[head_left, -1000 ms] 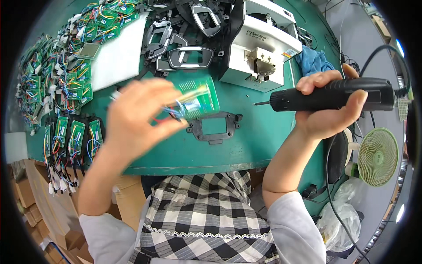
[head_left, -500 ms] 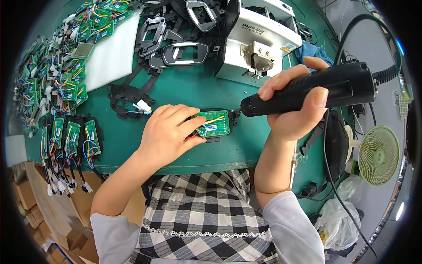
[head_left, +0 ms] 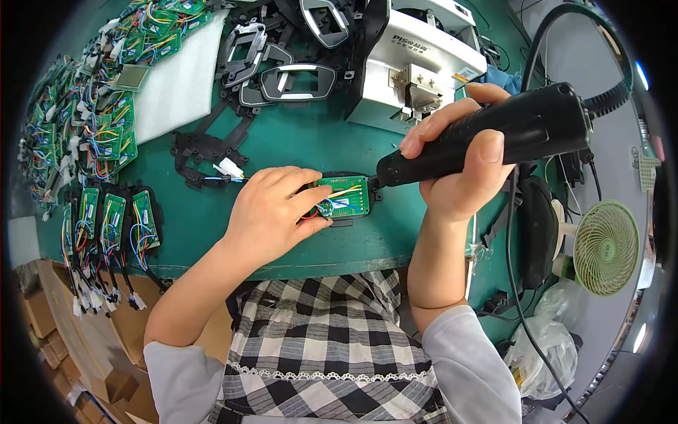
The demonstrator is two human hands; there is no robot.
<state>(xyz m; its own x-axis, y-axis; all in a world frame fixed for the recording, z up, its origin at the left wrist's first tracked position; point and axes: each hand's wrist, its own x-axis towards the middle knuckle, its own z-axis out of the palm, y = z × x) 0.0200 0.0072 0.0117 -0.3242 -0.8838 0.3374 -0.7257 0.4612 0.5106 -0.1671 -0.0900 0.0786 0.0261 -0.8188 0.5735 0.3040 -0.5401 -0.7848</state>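
Note:
A green circuit board (head_left: 351,197) with colored wires sits in a black plastic frame (head_left: 342,223) on the green table. My left hand (head_left: 272,205) grips the board's left end, fingers on top and thumb along the near edge, hiding that end. My right hand (head_left: 452,166) is wrapped round a black electric screwdriver (head_left: 515,131), held almost level with its nose pointing left. The screwdriver's tip is at the frame's right end; its exact contact point is too small to make out. White-plugged wires (head_left: 229,169) lie just left of my left hand.
Piled wired boards (head_left: 106,134) and a white foam sheet (head_left: 176,88) lie far left. Several framed boards (head_left: 115,220) line the near left edge. Black frames (head_left: 298,83) and a white metal machine (head_left: 409,60) stand behind. A green fan (head_left: 606,247) and the screwdriver's cable (head_left: 510,261) are right.
My right hand has moved the electric screwdriver slightly left and down, bringing its nose closer to the frame's right end. My left hand and the circuit board stay almost still.

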